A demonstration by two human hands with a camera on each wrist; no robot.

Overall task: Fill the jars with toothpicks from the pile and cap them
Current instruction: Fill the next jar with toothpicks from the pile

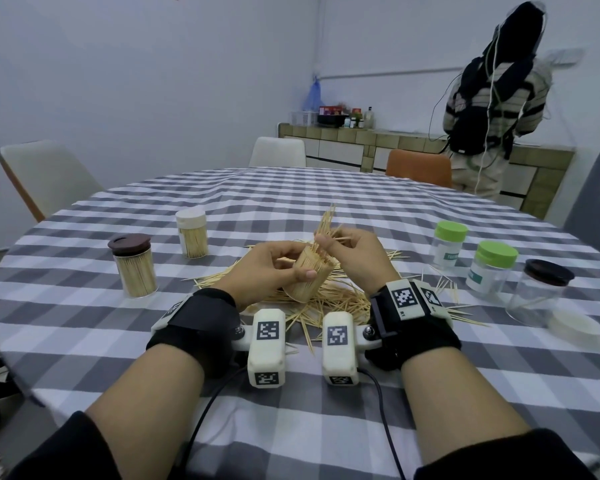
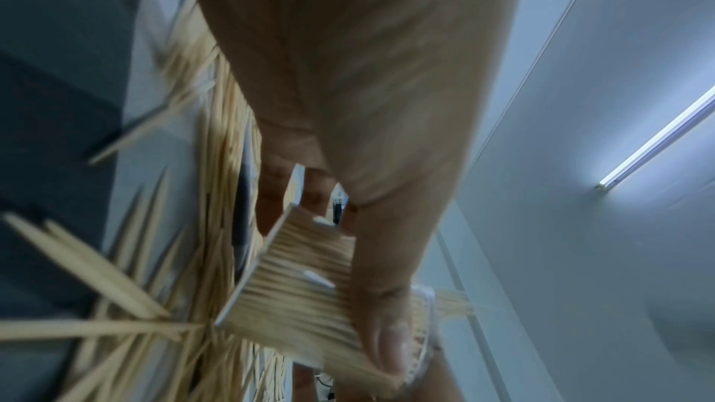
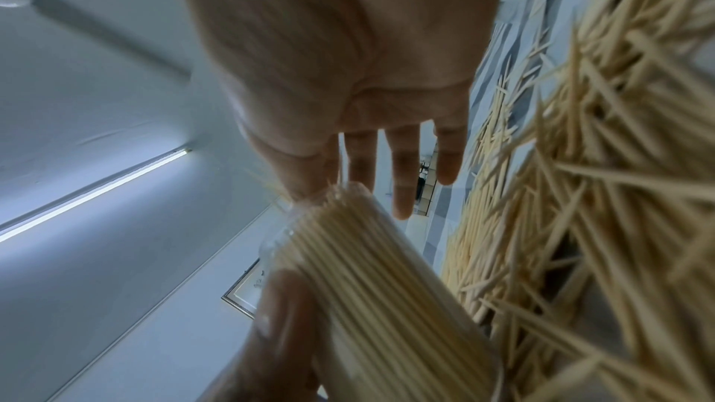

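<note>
Above the loose pile of wooden toothpicks (image 1: 326, 299), the left hand (image 1: 267, 271) wraps a tilted clear plastic jar (image 1: 309, 275) packed with picks. Just beyond, the right hand (image 1: 357, 258) pinches a small bundle of toothpicks (image 1: 326, 221) at its mouth. Labels unreadable.

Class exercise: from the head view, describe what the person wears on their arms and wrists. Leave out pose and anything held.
Dark sleeves are pushed up the forearms. Each wrist carries a black strap: left hand, right hand. White boxy modules with black-and-white square markers are mounted on the straps, trailing black cables.
</note>
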